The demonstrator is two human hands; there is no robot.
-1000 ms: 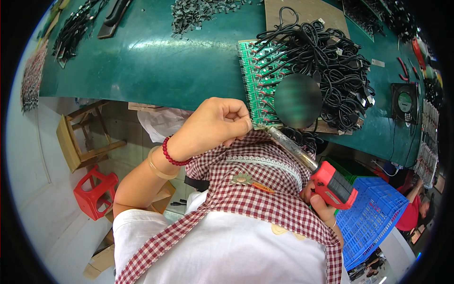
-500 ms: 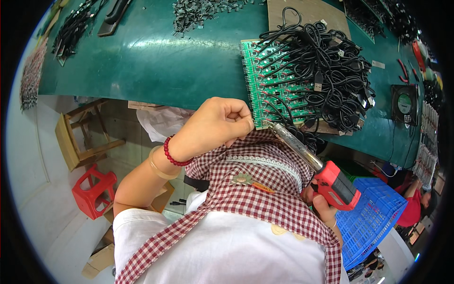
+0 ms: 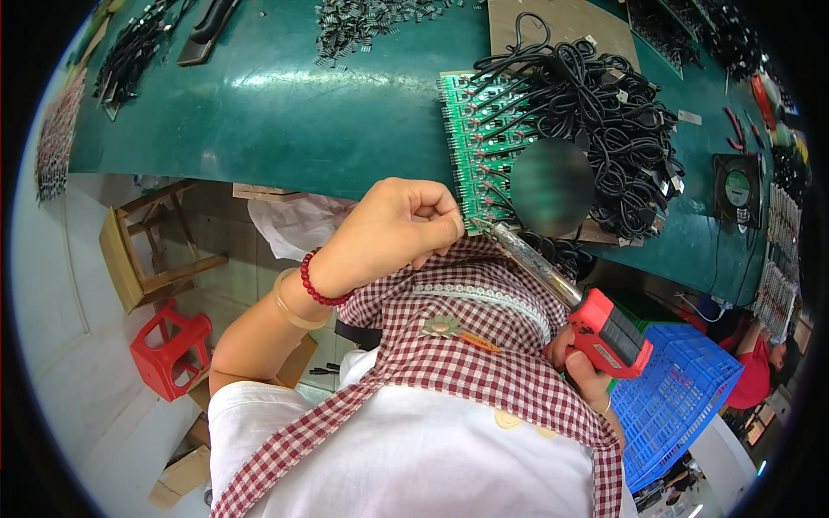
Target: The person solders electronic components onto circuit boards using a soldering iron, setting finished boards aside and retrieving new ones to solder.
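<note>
My right hand (image 3: 587, 376) grips the red handle of a soldering iron (image 3: 546, 273), whose metal barrel slants up and left. Its tip is at the near left corner of a green panel of small circuit boards (image 3: 471, 160). Fingers pinched, my left hand (image 3: 399, 223) is against the panel's left edge, close to the tip; whatever it pinches is too small to make out. Black USB cables (image 3: 617, 112) lie coiled in a heap on the panel's right side, some with ends joined to the boards. A dark blurred disc covers part of the panel and cables.
The green table (image 3: 259, 129) carries a pile of small metal parts (image 3: 354, 30), a black-handled scraper (image 3: 207, 33) and a round-faced black device (image 3: 738, 192). Below stand a red stool (image 3: 171, 350), a wooden stool (image 3: 129, 259) and a blue crate (image 3: 678, 393). Another person (image 3: 749, 371) sits at right.
The soldering iron and my right hand have shifted slightly left, bringing the tip nearer the panel's left edge. My left hand stays in place. The blurred disc has appeared.
</note>
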